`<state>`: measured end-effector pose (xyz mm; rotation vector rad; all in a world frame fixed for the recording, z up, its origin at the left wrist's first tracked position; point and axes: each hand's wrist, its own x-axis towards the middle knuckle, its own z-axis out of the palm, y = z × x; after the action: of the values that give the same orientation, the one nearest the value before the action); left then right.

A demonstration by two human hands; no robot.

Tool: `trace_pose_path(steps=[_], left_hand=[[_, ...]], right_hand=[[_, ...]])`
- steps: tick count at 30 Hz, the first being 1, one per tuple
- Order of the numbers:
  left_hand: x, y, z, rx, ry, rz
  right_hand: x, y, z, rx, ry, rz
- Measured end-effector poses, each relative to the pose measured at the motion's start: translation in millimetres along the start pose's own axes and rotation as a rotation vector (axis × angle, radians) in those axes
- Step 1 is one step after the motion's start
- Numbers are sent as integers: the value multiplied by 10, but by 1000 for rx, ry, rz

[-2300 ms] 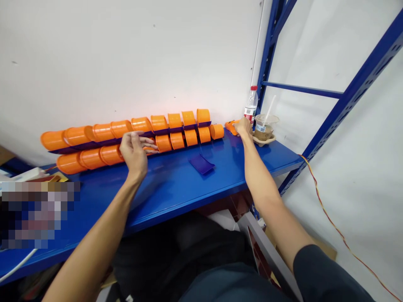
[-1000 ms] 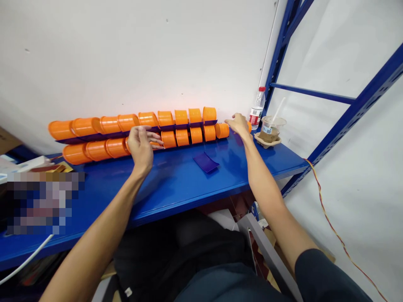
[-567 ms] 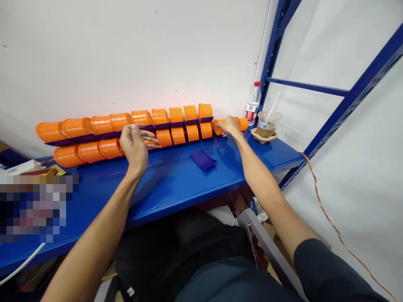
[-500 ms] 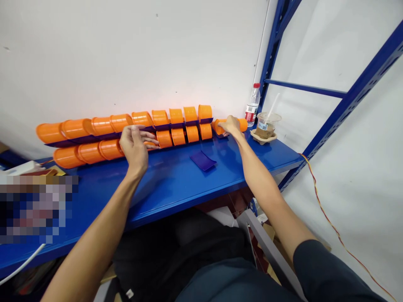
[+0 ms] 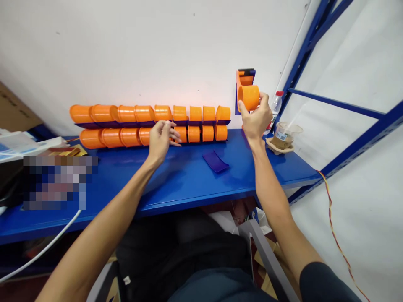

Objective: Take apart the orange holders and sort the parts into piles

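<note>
My right hand [image 5: 256, 119] grips an orange cup-shaped piece [image 5: 250, 97] and holds it up above the right part of the table. Behind that cup, a flat purple backing with an orange and black end [image 5: 246, 74] stands up. My left hand [image 5: 162, 140] hovers in front of the lower row of orange cups [image 5: 112, 137], its fingers partly spread and nothing visible in them. An upper row of orange cups [image 5: 126, 113] lies on its side along a purple strip. On the blue table [image 5: 185, 180] lies a curved purple plate [image 5: 215, 161], between my two hands.
A plastic bottle with a red cap [image 5: 278, 94] and a drink cup [image 5: 283, 136] in a cardboard holder stand at the right. Blue rack posts [image 5: 349, 147] rise beyond them. A white cable [image 5: 47, 247] and papers [image 5: 31, 144] are at the left.
My right hand has lifted the orange cup piece off the table and tilted it upright. My left hand stays by the cup rows. The view has shifted left.
</note>
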<state>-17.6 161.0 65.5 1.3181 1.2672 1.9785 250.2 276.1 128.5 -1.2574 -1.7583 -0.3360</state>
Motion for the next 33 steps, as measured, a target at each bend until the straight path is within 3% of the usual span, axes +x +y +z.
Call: trace_pose_path(steps=[4, 8, 11, 14, 17, 20, 24, 28, 33], left_hand=[[16, -44, -9, -59, -13, -41], [49, -45, -21, -170, -12, 29], [88, -61, -56, -181, 31, 72], [115, -86, -91, -157, 79, 31], [110, -99, -73, -170, 42, -9], [79, -114, -12, -185, -3, -18], [35, -169, 50, -100, -42, 9], [6, -215, 48, 47, -41, 88], [-25, -182, 39, 164, -4, 197]], right_hand=[[-354, -452, 45, 144, -7, -248], [-764, -843, 199, 299, -151, -546], [-978, -987, 312, 366, -264, -738], [-1040, -1006, 359, 456, -292, -812], [-951, -962, 336, 608, -217, -708], [-800, -916, 309, 680, -155, -468], [-672, -879, 349, 679, -296, -247], [-664, -879, 400, 629, -451, -225], [-663, -901, 360, 531, -469, -257]])
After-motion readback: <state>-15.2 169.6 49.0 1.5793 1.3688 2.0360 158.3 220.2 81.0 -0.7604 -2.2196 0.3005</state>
